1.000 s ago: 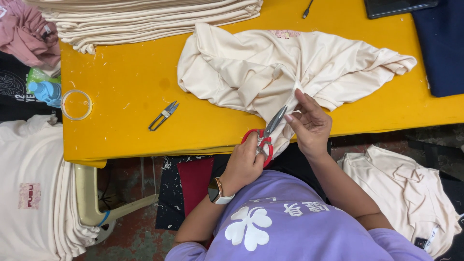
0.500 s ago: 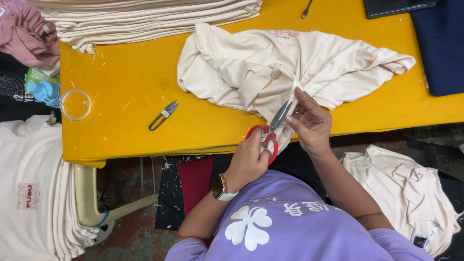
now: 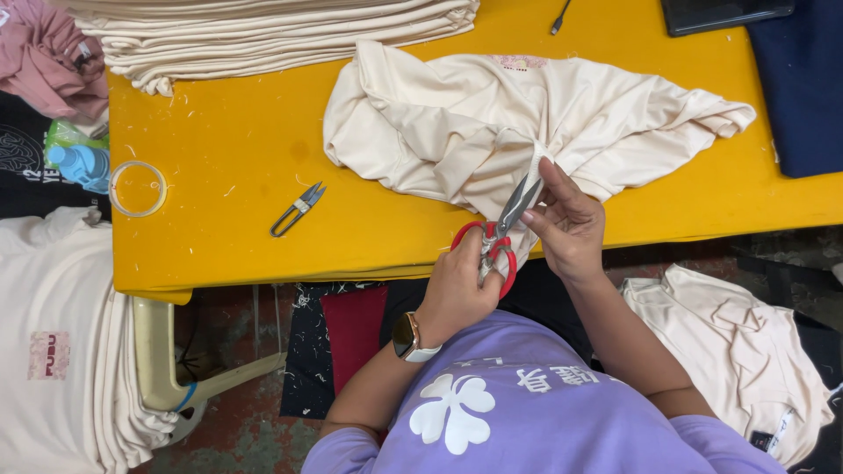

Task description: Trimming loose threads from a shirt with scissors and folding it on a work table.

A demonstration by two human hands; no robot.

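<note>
- The left hand (image 3: 461,285) is gripping red-handled scissors (image 3: 498,235), fingers through the loops.
- The right hand (image 3: 566,226) is pinching the crumpled cream shirt (image 3: 492,132), lying mid-frame on the yellow tabletop (image 3: 219,158).

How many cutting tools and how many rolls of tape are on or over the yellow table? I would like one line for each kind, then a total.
Red-handled scissors, in the left hand, with the right hand pinching the cream garment: 1
Small thread snips: 1
Clear tape roll: 1
Total: 3
</note>
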